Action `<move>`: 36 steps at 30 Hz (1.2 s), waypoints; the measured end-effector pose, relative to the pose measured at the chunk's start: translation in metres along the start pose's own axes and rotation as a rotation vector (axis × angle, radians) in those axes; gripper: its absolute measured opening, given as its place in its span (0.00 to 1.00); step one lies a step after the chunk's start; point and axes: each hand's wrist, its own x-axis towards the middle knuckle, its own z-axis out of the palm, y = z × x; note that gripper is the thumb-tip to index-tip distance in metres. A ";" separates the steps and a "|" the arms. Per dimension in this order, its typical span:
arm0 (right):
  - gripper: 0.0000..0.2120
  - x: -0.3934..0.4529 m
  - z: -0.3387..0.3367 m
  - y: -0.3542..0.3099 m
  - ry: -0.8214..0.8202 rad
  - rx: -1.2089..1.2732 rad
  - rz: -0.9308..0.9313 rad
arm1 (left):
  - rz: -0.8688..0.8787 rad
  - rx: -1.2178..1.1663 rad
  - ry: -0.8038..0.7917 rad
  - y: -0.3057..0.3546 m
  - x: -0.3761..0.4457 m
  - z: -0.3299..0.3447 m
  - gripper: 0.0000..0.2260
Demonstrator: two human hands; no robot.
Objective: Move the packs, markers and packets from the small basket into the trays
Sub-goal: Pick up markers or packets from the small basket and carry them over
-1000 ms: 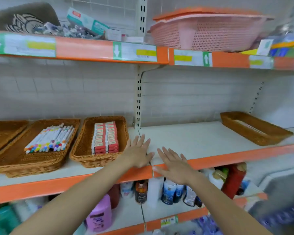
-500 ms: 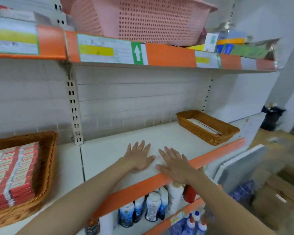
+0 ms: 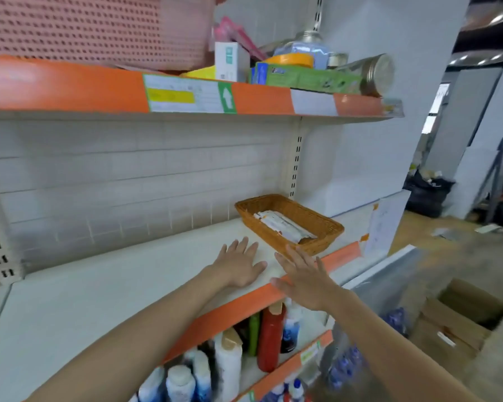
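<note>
Both hands spread flat at the shelf edge — nothing in either one.

The left hand (image 3: 240,266) is lying palm down on the white shelf (image 3: 105,297), fingers straight and fanned wide. The right hand (image 3: 304,275) is hovering just beside it over the orange shelf lip, fingers likewise straight and apart, fingertips reaching close to the near corner of the tray (image 3: 325,224); whether they are touching it cannot be told. The tray — brown wicker — is sitting at the right end of the shelf, and white packets (image 3: 282,224) are lying flat inside it. A pink basket (image 3: 93,27) is resting on the shelf above, at the left, with boxes (image 3: 299,76) and a jar (image 3: 372,74) lined up to its right. Bottles (image 3: 270,338) are standing on the shelf below the hands.
</note>
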 end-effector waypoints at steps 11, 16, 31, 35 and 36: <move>0.30 0.022 -0.024 0.107 0.065 0.050 -0.084 | 0.020 0.051 0.151 0.080 0.086 -0.007 0.27; 0.33 0.071 -0.030 0.127 0.030 0.054 -0.121 | -0.073 0.110 0.040 0.062 0.139 -0.002 0.28; 0.31 0.181 -0.059 0.161 -0.149 0.165 -0.380 | -0.292 0.080 0.042 0.057 0.202 -0.024 0.30; 0.31 0.204 -0.058 0.167 -0.172 0.117 -0.481 | -0.381 0.072 0.070 0.065 0.206 -0.025 0.28; 0.31 0.208 -0.059 0.168 -0.174 0.100 -0.511 | -0.405 0.059 0.071 0.067 0.207 -0.026 0.27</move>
